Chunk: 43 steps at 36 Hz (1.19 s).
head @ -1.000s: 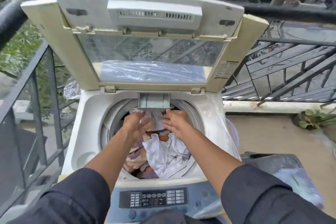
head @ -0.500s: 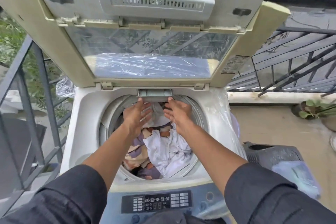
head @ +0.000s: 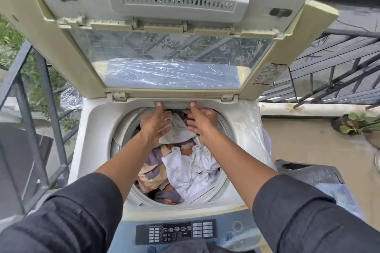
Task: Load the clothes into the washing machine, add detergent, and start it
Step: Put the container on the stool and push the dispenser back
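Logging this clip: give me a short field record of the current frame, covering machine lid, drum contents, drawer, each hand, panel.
lid: lid of the washing machine raised, open
drum contents: clothes piled inside, white and patterned pieces
drawer: detergent drawer at the back rim of the opening, nearly flush
left hand: left hand open, a fingertip on the drawer front
right hand: right hand open, a fingertip on the drawer front
panel: control panel at near edge, display lit
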Each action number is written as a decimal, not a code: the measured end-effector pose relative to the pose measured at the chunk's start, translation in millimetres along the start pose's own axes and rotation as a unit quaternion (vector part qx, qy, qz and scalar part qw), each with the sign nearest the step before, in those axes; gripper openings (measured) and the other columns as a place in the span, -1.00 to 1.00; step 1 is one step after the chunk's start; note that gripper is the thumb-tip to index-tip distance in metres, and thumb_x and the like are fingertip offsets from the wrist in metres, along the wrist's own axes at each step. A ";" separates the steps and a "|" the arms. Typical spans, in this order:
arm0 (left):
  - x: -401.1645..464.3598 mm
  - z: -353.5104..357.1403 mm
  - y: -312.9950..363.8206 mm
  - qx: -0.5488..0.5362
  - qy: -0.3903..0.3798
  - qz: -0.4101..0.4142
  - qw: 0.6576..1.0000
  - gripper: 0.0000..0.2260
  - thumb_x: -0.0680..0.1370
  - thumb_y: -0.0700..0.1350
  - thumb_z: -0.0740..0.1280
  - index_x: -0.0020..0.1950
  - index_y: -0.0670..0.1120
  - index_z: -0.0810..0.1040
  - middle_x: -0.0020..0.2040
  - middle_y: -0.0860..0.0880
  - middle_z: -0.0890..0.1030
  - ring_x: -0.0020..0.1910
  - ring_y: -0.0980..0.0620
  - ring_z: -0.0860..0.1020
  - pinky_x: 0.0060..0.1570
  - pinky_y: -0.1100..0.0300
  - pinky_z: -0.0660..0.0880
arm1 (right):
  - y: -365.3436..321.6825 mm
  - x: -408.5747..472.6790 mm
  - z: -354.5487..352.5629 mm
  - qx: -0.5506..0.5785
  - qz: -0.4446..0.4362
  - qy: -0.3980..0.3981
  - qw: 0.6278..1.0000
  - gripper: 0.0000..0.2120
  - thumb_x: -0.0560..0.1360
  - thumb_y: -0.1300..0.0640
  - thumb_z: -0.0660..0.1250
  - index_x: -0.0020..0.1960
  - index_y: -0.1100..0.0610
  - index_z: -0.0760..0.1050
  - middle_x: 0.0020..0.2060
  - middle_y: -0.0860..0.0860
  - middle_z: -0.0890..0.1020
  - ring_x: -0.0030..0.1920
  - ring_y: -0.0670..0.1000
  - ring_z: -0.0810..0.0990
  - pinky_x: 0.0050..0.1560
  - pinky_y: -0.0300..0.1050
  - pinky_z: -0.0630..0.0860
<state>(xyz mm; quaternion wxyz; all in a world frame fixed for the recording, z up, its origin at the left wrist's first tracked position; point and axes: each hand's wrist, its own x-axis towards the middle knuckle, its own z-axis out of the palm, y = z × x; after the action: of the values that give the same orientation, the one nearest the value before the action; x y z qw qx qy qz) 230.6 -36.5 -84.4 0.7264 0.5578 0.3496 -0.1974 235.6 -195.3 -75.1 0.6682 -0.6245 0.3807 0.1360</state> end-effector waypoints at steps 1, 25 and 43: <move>-1.4 -0.2 -0.5 0.004 0.001 -0.003 1.000 -0.46 0.68 0.27 0.29 0.46 -0.11 0.56 0.30 -0.07 0.70 0.27 -0.08 0.66 0.11 0.07 0.60 | 0.1 0.5 -0.2 -0.006 0.002 0.004 1.000 -0.70 0.54 -0.16 0.48 -0.08 0.08 0.59 -0.12 0.08 0.74 -0.12 0.08 0.76 -0.05 0.07 0.74; -112.5 -1.8 26.0 0.307 0.126 0.438 0.836 -0.83 0.68 0.09 0.35 0.17 0.10 0.69 0.00 0.26 0.69 -0.02 0.46 0.59 -0.01 0.42 0.52 | -51.8 -106.9 -17.2 -0.274 -0.394 0.015 0.877 -0.77 0.58 -0.13 0.37 0.12 -0.01 0.62 -0.04 -0.14 0.71 -0.05 -0.13 0.67 0.02 -0.08 0.60; -193.5 49.7 203.8 0.408 0.234 0.691 0.550 -0.65 0.69 -0.03 0.28 0.43 -0.14 0.58 0.38 -0.14 0.59 0.29 -0.06 0.54 0.20 0.31 0.29 | -209.3 -176.2 -13.8 -0.335 -0.708 0.249 0.570 -0.73 0.54 0.02 0.31 0.18 0.07 0.61 0.11 0.04 0.63 0.12 0.08 0.53 0.09 -0.03 0.45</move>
<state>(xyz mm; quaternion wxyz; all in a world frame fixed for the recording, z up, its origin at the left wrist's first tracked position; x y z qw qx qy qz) 251.7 -42.6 200.1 0.2267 0.8903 -0.1039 0.3811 249.8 -194.8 198.5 0.1733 -0.8829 -0.1050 -0.4236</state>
